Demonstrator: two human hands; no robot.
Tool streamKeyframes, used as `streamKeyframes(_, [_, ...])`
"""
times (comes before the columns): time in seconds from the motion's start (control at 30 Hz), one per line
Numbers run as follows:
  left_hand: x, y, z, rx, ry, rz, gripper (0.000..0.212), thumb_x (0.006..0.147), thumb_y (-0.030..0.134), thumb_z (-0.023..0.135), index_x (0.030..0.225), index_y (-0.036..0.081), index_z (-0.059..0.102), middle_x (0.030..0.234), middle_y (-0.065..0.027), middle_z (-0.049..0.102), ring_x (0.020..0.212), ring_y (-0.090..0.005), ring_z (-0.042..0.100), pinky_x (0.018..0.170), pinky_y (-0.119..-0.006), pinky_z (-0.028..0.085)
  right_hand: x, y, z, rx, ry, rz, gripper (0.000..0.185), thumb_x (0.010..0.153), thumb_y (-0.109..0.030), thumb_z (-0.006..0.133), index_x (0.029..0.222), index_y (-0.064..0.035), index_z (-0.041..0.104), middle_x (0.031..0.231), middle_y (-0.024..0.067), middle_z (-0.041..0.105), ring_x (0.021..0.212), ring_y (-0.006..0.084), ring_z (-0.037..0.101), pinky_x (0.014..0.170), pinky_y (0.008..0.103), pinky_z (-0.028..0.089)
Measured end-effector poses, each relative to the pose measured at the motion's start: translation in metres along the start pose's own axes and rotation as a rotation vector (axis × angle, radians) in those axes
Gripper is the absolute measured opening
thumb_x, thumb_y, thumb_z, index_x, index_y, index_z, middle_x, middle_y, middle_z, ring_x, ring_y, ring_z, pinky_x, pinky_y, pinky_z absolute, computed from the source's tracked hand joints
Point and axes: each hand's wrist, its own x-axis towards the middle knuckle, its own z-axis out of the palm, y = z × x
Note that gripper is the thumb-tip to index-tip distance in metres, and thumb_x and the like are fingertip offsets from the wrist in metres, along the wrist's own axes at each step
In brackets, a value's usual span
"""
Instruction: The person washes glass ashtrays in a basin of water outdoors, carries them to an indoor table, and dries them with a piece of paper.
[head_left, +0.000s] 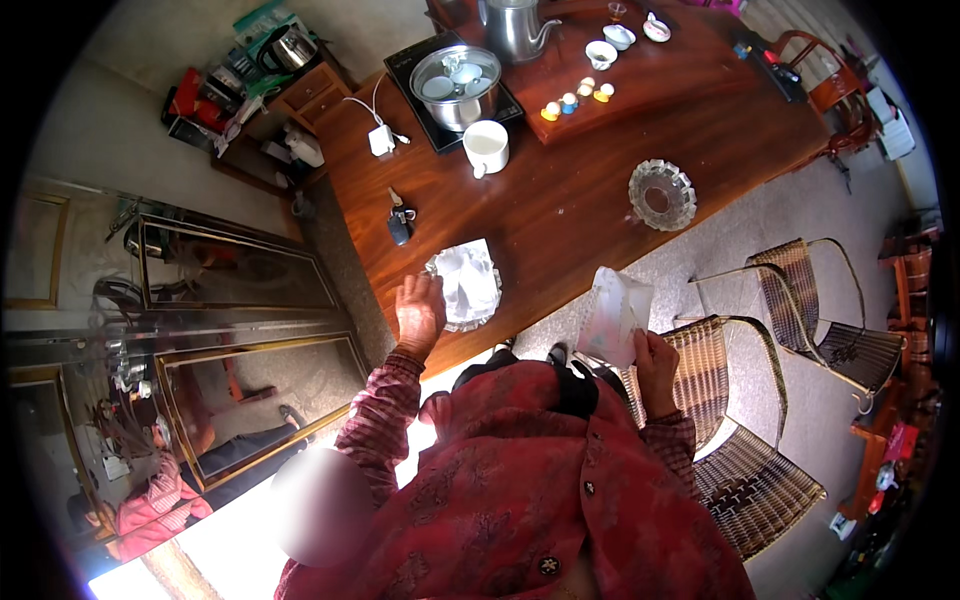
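My left hand (421, 310) rests at the left rim of a scalloped glass dish (487, 315) near the table's front left corner; its fingertips touch the edge, and whether they grip it is hard to tell. A white paper or tissue (463, 276) lies in the dish. My right hand (655, 367) holds a thin, translucent white plastic bag or packet (611, 315) beyond the table's front edge, above the floor. A second scalloped glass dish (663, 195) stands near that edge, to the right. Keys with a black fob (400, 225) lie behind my left hand.
On the wooden table (555, 187) stand a white mug (486, 148), a lidded steel pot (456, 86) holding cups on a black cooktop (420, 124), a steel kettle (516, 30), small figurines (568, 103) and a white charger (381, 140). Woven chairs (757, 472) stand at right.
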Motion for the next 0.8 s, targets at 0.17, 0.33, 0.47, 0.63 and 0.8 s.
streamKeyframes(0.17, [-0.008, -0.011, 0.025, 0.057, -0.312, 0.349, 0.034, 0.074, 0.015, 0.058, 0.107, 0.005, 0.059, 0.125, -0.0131, 0.051, 0.123, -0.0299, 0.042, 0.101, -0.048, 0.034, 0.004, -0.014, 0.002, 0.004, -0.031, -0.001, 0.032, 0.092, -0.023, 0.055, 0.079, 0.0054, 0.064, 0.061, 0.0026, 0.058, 0.056, 0.0077, 0.051, 0.050, 0.0268, 0.041])
streamKeyframes(0.33, [0.002, -0.010, 0.039, 0.105, -0.624, 0.275, 0.035, 0.078, 0.020, 0.059, 0.110, 0.008, 0.060, 0.125, -0.0110, 0.051, 0.121, -0.0275, 0.043, 0.099, -0.048, 0.035, 0.002, -0.013, 0.004, 0.072, 0.021, 0.031, 0.032, 0.091, -0.022, 0.054, 0.078, 0.0062, 0.061, 0.058, 0.0043, 0.053, 0.056, 0.0078, 0.046, 0.050, 0.0276, 0.038])
streamKeyframes(0.47, [0.019, -0.002, 0.015, 0.151, -0.738, 0.266, 0.033, 0.077, 0.029, 0.063, 0.106, 0.012, 0.063, 0.127, -0.0094, 0.050, 0.124, -0.0276, 0.039, 0.099, -0.050, 0.034, -0.001, 0.009, 0.005, 0.088, 0.057, 0.067, 0.031, 0.091, -0.021, 0.055, 0.077, 0.0060, 0.060, 0.056, 0.0034, 0.051, 0.056, 0.0073, 0.044, 0.050, 0.0273, 0.036])
streamKeyframes(0.63, [0.014, -0.018, 0.002, -0.157, -0.445, 0.210, 0.025, 0.073, 0.024, 0.067, 0.094, 0.011, 0.066, 0.122, -0.0090, 0.054, 0.118, -0.0290, 0.045, 0.098, -0.049, 0.034, -0.005, 0.014, 0.003, 0.128, 0.020, 0.101, 0.028, 0.093, -0.019, 0.055, 0.079, 0.0041, 0.063, 0.066, -0.0010, 0.056, 0.059, 0.0051, 0.049, 0.052, 0.0225, 0.041])
streamKeyframes(0.8, [0.002, -0.031, 0.032, -0.272, -0.477, 0.187, 0.017, 0.071, 0.013, 0.066, 0.087, 0.011, 0.065, 0.098, -0.0053, 0.065, 0.100, -0.0269, 0.057, 0.090, -0.045, 0.040, 0.000, 0.015, 0.006, 0.047, -0.009, 0.089, 0.029, 0.093, -0.020, 0.055, 0.081, 0.0046, 0.064, 0.066, -0.0006, 0.057, 0.059, 0.0051, 0.049, 0.052, 0.0226, 0.041])
